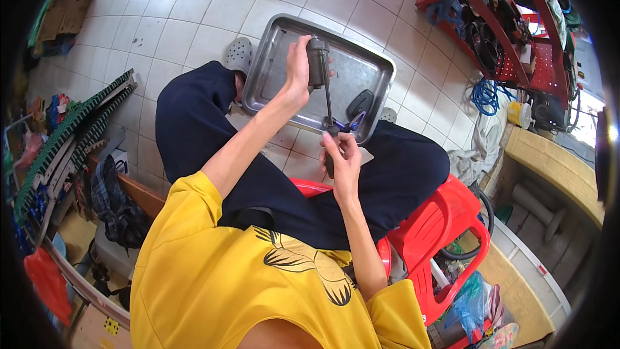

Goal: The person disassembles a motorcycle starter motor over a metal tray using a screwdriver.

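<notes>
Your left hand (pixel 297 71) wraps its fingers tight around the grey handle of a screwdriver (pixel 318 64), held upright above the metal tray (pixel 271 58) on the floor. Your right hand (pixel 342 155) pinches a small dark part (pixel 330 165) at the shaft's tip, over your knees.

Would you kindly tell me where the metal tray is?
The metal tray lies on the tiled floor, upper centre, beyond the knees, beside a grey clog.
</notes>
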Demonstrator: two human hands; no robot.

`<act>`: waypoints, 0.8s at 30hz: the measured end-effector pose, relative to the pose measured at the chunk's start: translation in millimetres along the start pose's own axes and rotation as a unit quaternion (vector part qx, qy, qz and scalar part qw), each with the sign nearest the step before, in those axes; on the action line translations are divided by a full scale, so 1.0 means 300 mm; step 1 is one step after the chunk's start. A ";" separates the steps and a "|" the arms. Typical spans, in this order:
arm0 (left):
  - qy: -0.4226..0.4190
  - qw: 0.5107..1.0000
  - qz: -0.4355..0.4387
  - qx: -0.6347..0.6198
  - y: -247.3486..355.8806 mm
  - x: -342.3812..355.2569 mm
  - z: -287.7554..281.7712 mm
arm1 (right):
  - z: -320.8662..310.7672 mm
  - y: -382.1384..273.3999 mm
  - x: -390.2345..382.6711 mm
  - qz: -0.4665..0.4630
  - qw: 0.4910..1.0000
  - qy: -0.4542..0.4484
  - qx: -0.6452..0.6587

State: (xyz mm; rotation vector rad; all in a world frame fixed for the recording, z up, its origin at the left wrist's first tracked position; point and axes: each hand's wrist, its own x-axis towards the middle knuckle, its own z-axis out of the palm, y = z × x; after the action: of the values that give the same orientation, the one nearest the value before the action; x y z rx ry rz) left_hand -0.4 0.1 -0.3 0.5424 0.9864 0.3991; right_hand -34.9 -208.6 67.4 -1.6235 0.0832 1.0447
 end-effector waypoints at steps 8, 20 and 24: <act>-0.046 0.999 0.000 -0.014 0.041 -0.037 0.019 | -0.002 -0.078 -0.042 -0.056 0.996 0.065 -0.027; 0.000 1.000 -0.020 -0.003 -0.028 -0.013 0.004 | -0.047 -0.106 -0.050 0.017 0.991 0.004 0.133; -0.001 0.999 -0.032 -0.009 -0.034 0.004 -0.002 | -0.051 -0.086 -0.021 0.049 0.994 -0.027 0.097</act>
State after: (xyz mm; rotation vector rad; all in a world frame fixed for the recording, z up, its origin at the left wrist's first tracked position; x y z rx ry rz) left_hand 0.5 -7.1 -7.4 0.4939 0.9951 0.3503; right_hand -15.6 -214.8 90.3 -1.4267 0.2239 1.1198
